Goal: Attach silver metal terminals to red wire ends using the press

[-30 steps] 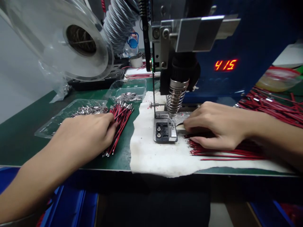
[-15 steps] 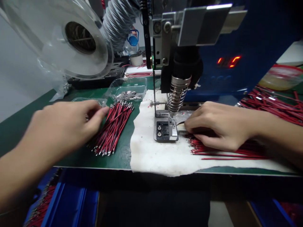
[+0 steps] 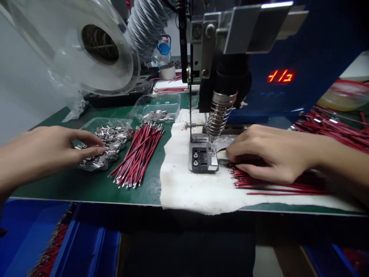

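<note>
My left hand (image 3: 62, 148) reaches into a clear plastic tray (image 3: 93, 122) heaped with small shiny metal parts (image 3: 113, 134). Its thumb and forefinger close together among the parts; whatever lies between the tips is hidden. To its right lies a bundle of red and black wires (image 3: 140, 156) with metal tips. My right hand (image 3: 259, 154) is closed beside the machine's small metal fixture (image 3: 212, 157), and a thin dark wire end (image 3: 221, 150) sticks out from its fingertips toward it. Below that hand, more red wires (image 3: 245, 181) rest on white paper (image 3: 184, 188).
Above the fixture hangs the machine's spring-wrapped head (image 3: 221, 111), with a blue housing (image 3: 276, 100) behind it. A large clear reel (image 3: 66, 50) overhangs the left. At the back sits another clear tray (image 3: 173, 104). Blue bins (image 3: 83, 246) stand below the table edge.
My left hand has moved left, from beside the wire bundle to the tray of metal parts, uncovering the bundle. My right hand stays at the fixture. The red display digits look different.
</note>
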`<state>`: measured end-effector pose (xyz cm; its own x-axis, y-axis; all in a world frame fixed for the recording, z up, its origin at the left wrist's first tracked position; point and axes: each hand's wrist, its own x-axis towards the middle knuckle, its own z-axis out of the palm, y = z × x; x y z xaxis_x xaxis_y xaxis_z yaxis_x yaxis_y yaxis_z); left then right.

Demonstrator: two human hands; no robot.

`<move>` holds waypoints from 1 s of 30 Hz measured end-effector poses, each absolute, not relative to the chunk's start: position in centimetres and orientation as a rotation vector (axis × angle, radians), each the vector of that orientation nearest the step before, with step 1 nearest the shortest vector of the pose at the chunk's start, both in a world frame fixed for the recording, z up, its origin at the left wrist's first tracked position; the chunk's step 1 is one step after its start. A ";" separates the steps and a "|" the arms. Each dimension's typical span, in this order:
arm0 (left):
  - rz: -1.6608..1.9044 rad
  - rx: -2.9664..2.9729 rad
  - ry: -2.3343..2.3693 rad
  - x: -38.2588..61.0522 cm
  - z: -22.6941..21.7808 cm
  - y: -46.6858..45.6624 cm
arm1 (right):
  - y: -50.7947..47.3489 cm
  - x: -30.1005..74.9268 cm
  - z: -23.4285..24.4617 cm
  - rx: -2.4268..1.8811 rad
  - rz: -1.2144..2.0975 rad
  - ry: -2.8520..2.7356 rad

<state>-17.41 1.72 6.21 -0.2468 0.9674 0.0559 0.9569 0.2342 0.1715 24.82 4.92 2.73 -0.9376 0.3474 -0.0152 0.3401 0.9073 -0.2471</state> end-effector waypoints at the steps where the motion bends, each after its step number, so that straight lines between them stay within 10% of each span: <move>1: 0.157 1.903 2.443 -16.9 6.2 1.6 | 4.9 24.8 2.7 -0.550 0.392 -3.036; 30: 0.037 1.892 2.415 -15.6 6.8 1.8 | 5.2 24.6 2.5 -0.578 0.498 -2.652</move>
<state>-15.65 1.75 6.76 -0.2379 0.9703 -0.0428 0.9686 0.2403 0.0643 24.62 5.25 2.46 -0.8433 0.4551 0.2859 0.3205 0.8528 -0.4123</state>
